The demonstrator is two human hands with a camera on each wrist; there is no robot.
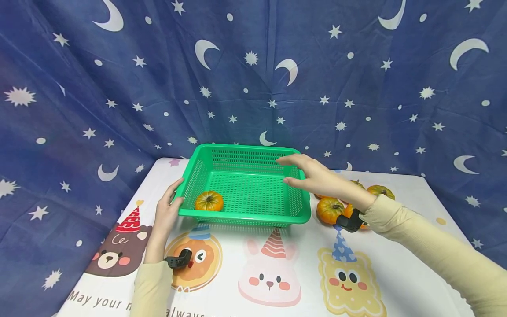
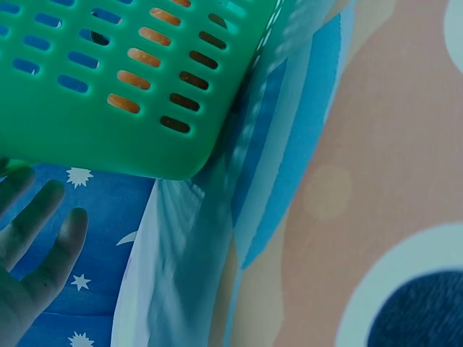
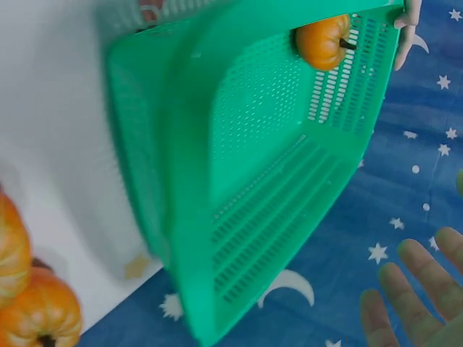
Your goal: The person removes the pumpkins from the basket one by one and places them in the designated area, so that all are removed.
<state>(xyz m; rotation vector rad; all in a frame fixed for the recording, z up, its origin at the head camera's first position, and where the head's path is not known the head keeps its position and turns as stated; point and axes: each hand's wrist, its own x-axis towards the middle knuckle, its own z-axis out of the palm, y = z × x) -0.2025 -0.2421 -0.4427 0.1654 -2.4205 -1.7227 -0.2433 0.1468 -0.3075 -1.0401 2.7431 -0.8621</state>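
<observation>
A green plastic basket (image 1: 247,219) with slotted walls sits on the table. Inside, near its left front corner, lies one small orange pumpkin (image 1: 209,201). My left hand (image 1: 166,211) touches the basket's left rim from outside; in the left wrist view its fingers (image 2: 61,246) are straight and spread beside the wall. Over the basket's right end hovers my right hand (image 1: 306,172), thumb and fingers parted, with nothing between them. More small pumpkins (image 1: 329,210) lie right of the basket, partly hidden by the right forearm.
A white cloth (image 1: 309,281) printed with cartoon animals covers the table. Behind it hangs a dark blue curtain (image 1: 245,88) with moons and stars. Each wrist wears a black camera mount, the left one (image 1: 179,259) above the cloth, the right one (image 1: 350,221) close to the pumpkins.
</observation>
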